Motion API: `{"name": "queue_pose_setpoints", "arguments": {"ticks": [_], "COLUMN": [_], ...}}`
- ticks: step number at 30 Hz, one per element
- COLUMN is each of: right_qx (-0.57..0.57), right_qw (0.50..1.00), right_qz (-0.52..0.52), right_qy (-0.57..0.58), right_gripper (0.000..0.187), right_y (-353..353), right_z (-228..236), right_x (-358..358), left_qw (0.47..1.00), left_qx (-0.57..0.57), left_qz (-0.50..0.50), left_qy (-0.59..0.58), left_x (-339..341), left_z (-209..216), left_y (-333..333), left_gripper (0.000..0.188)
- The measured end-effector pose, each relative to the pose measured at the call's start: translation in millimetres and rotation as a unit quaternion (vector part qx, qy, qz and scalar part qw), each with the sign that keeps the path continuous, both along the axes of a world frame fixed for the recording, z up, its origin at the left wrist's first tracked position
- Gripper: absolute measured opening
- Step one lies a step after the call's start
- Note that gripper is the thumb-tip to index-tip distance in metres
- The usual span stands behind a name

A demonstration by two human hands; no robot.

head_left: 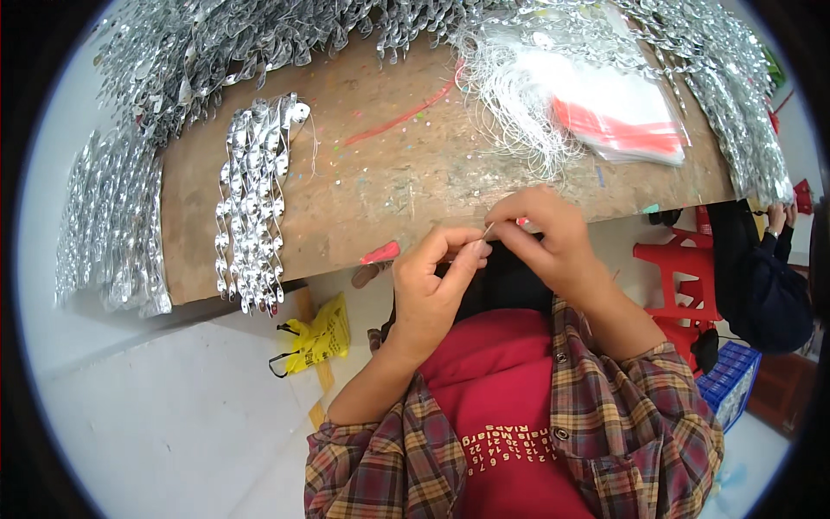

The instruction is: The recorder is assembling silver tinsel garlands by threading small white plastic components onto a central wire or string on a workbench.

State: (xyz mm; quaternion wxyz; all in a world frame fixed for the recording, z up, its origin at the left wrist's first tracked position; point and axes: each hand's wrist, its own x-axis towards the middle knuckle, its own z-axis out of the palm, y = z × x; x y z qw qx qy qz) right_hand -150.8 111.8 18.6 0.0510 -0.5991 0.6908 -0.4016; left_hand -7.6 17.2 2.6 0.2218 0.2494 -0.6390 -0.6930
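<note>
My left hand [439, 281] and my right hand [550, 232] meet just in front of the table's near edge. Both are closed in a pinch. Between the fingertips runs a short bit of thin pale string [489, 230], with each hand gripping it; most of it is hidden by the fingers. Beyond my right hand lies a loose bundle of white strings [519, 108], spread on the table. Left of my hands, a group of shiny silver spiral strips [252, 203] lies across the wood and hangs over the near edge.
More silver strips [216, 60] heap along the wooden table's [372, 173] back and both ends. Clear plastic bags with red bands [622, 125] lie at the right. Below are a yellow bag [320, 336], red stools [679, 272] and a blue crate [731, 381]. Another person [769, 285] is at far right.
</note>
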Motion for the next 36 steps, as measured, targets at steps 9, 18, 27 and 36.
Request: {"name": "queue_pose_setpoints", "arguments": {"ticks": [9, 18, 27, 36], "right_qx": [0.030, 0.045, 0.036, -0.020], "right_qw": [0.797, 0.860, 0.901, 1.000], "right_qz": [0.072, 0.052, 0.026, 0.002], "right_qy": [-0.599, -0.505, -0.432, -0.014], "right_gripper": [0.004, 0.004, 0.009, 0.011], "right_y": [-3, -1, -1, -9], "right_z": [-6, -6, 7, 9], "right_x": [4, 4, 2, 5], "left_qw": [0.977, 0.979, 0.996, 0.974], "left_qx": [0.184, 0.179, 0.064, -0.204], "left_qz": [0.025, 0.019, 0.036, 0.102], "left_qy": [0.101, 0.097, 0.045, -0.014], "left_x": [-1, 1, -1, -4], "left_z": [-5, -7, -5, 0], "left_y": [-2, -2, -2, 4], "left_gripper": [0.016, 0.015, 0.007, 0.007]}}
